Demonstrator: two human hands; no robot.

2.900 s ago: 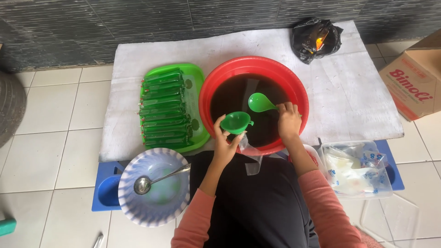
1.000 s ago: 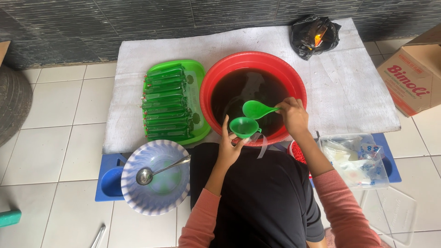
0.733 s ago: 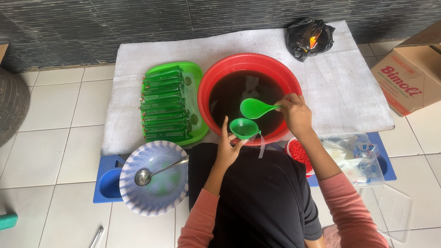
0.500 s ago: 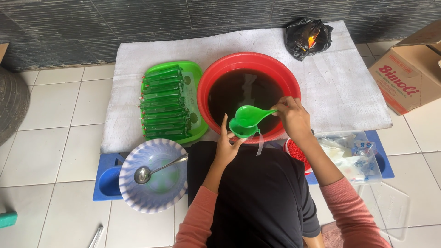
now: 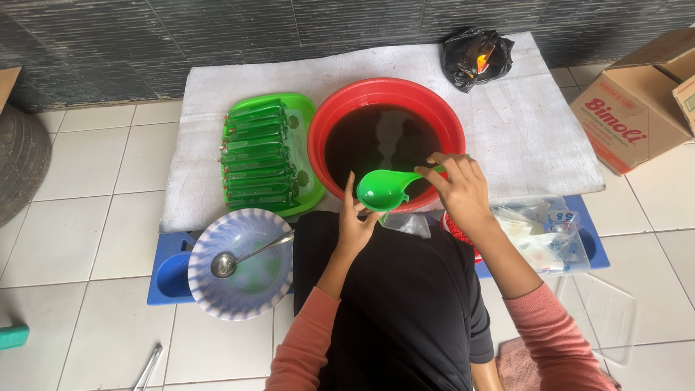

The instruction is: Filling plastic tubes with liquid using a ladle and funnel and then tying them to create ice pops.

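My right hand (image 5: 457, 187) grips the handle of a green ladle (image 5: 384, 190) and holds its bowl at the near rim of a red basin (image 5: 329, 119) filled with dark liquid (image 5: 384, 141). My left hand (image 5: 355, 221) holds a small green funnel (image 5: 381, 212) right under the ladle. The ladle hides most of the funnel. A clear plastic pouch (image 5: 409, 223) hangs below the funnel, over my black lap.
A green tray (image 5: 308, 116) of several filled green packets lies left of the basin on a white cloth (image 5: 217, 94). Nearby are a blue-white bowl (image 5: 242, 289) with a metal spoon (image 5: 246, 257), a clear bag of plastics (image 5: 543, 235), a black bag (image 5: 474, 54) and a cardboard box (image 5: 637, 108).
My right hand lifted the ladle out of the basin and brought it toward me, over the funnel in my left hand. The funnel stayed at the basin's near rim.
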